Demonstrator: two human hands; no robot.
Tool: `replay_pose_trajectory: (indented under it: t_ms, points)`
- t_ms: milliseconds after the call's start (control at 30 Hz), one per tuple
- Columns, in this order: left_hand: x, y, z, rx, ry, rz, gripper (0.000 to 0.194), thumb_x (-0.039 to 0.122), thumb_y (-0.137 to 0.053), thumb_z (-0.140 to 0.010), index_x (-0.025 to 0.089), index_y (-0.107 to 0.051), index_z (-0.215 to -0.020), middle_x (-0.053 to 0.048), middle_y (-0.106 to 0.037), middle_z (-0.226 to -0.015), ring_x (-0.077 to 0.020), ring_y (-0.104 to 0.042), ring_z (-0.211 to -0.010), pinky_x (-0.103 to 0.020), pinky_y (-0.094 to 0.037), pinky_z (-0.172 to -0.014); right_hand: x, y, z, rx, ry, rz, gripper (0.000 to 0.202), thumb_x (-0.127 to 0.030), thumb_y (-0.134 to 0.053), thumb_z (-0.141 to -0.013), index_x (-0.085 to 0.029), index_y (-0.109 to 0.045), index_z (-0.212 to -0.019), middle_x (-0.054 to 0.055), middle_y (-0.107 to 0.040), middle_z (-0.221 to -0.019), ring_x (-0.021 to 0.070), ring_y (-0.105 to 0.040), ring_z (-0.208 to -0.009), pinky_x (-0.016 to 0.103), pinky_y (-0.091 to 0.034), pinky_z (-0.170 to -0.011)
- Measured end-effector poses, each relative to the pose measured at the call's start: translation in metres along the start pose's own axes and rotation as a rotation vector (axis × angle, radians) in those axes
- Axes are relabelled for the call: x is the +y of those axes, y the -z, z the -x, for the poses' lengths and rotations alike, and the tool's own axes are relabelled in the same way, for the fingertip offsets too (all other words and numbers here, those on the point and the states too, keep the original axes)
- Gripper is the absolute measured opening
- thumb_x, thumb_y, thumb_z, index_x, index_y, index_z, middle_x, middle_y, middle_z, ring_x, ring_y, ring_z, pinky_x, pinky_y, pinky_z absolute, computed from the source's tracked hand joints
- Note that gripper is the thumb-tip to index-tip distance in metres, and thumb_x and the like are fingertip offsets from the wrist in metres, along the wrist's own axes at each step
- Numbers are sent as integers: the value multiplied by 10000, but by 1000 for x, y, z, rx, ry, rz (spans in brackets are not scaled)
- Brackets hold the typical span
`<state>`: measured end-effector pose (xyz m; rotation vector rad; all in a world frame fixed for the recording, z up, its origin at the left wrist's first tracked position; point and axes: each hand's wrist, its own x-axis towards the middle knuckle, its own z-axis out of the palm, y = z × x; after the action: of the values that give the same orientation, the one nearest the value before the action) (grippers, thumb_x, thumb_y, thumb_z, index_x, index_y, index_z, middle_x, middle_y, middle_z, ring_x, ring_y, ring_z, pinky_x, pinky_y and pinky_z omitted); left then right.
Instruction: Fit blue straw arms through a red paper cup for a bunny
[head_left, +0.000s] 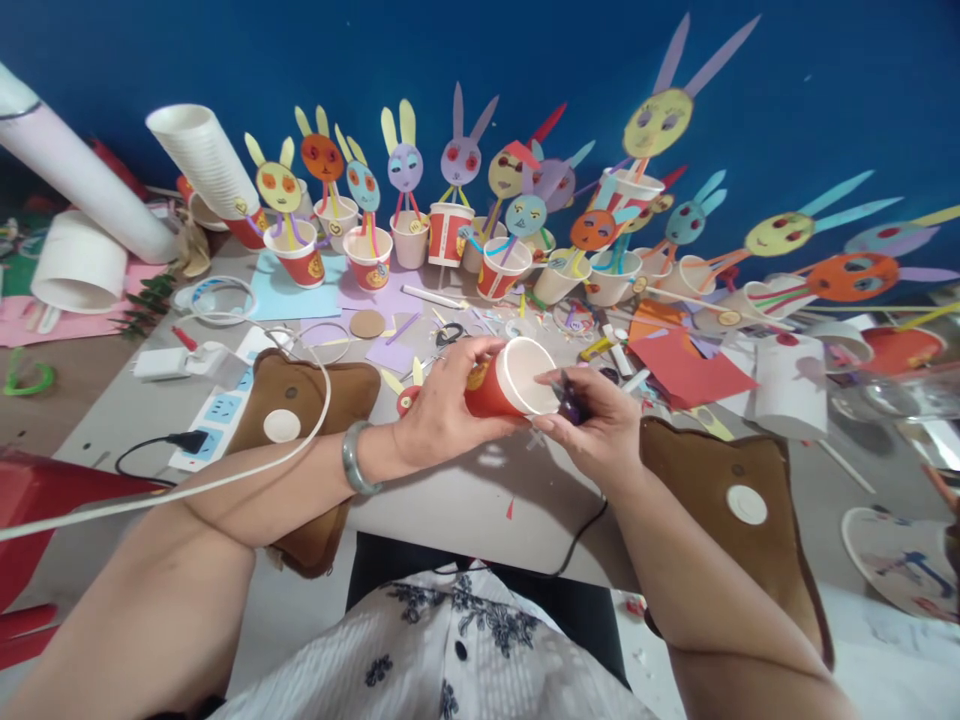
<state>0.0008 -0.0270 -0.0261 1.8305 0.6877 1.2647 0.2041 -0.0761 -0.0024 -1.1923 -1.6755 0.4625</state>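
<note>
My left hand [457,400] is wrapped round a red and white paper cup [501,385], which is tilted so that its open mouth faces right and up. In my right hand [600,420], a small dark purple-handled tool [574,398] is pinched close against the cup's rim. My fingers cover most of it, so its exact kind does not show. The right fingertips meet the rim. Just left of my left hand lies a red paper rabbit face [409,400] with pale yellow ears, partly hidden.
Rabbit-faced cups [367,255] line the back by the blue wall. Stacked white cups [199,150] lean at left. A power strip [217,415] and a white cable [319,400] lie left, brown cushions [720,470] on both sides. Red paper [694,365] and scraps lie behind the hands.
</note>
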Motion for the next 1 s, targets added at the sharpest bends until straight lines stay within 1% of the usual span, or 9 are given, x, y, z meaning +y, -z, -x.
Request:
replay_pose_trajectory:
  t_ms: [133,200,267,367,467,533,767,867,1000]
  points:
    - [3,5,-5,-36,-150,-77,660,461,-799,-809,240,-505,-1358,-134,-621,-1334,-316,-588,-1266,-514,-463,-1114,5,0,-4,-82,-103,-128,357,-538,-796,-794,-224,-686,-923,-5,-650,-745,125,-530,-572,265,-432,-538]
    - [5,7,-7,-54,-198,-75,615,386,-733,-852,245,-487,-1398,-132,-602,-1362,-309,-571,-1296,-516,-459,-1133,14,-1,-5,-61,-146,-204,375,-537,-801,-770,-231,-693,-956,-2,-651,-759,130,-528,-575,271,-429,-532]
    - [7,7,-8,-61,-212,-51,576,312,-652,-893,251,-463,-1434,-136,-570,-1404,-298,-553,-1325,-508,-469,-1134,25,-2,-5,6,-178,-271,387,-534,-784,-764,-236,-695,-993,-1,-643,-761,134,-518,-571,276,-416,-514]
    - [8,7,-6,-67,-211,-39,560,266,-609,-925,247,-442,-1459,-148,-532,-1439,-297,-520,-1371,-496,-470,-1142,35,-5,-6,43,-269,-365,358,-467,-735,-785,-236,-687,-1054,-33,-570,-669,109,-419,-489,261,-341,-451]
    - [6,5,-4,-36,-229,-91,607,299,-668,-921,231,-414,-1468,-159,-532,-1417,-301,-517,-1368,-498,-462,-1149,33,-7,-8,25,-389,-478,322,-377,-703,-778,-242,-674,-1068,-85,-441,-560,81,-289,-423,238,-227,-408]
    - [3,3,-2,-16,-236,-137,676,340,-716,-903,226,-379,-1477,-165,-527,-1414,-304,-528,-1347,-500,-479,-1124,29,-8,-9,32,-454,-538,287,-327,-692,-769,-247,-671,-1043,-96,-394,-541,72,-260,-422,232,-190,-416]
    - [-5,-2,2,20,-264,-185,813,497,-780,-851,230,-361,-1494,-173,-507,-1407,-316,-527,-1316,-499,-504,-1083,20,-11,-11,52,-552,-603,188,-305,-724,-734,-249,-667,-904,-94,-336,-534,68,-238,-448,234,-154,-442]
    - [-4,-2,3,13,-270,-198,804,552,-765,-847,234,-376,-1475,-169,-503,-1375,-316,-519,-1307,-493,-508,-1070,21,-12,-12,48,-588,-634,180,-301,-733,-718,-248,-655,-870,-99,-316,-526,65,-219,-447,232,-135,-443]
    - [0,-1,4,-28,-269,-238,766,551,-761,-845,240,-387,-1436,-164,-506,-1352,-326,-504,-1328,-522,-472,-1110,21,-13,-13,83,-631,-645,164,-287,-724,-706,-239,-641,-840,-95,-336,-524,59,-214,-441,231,-126,-437]
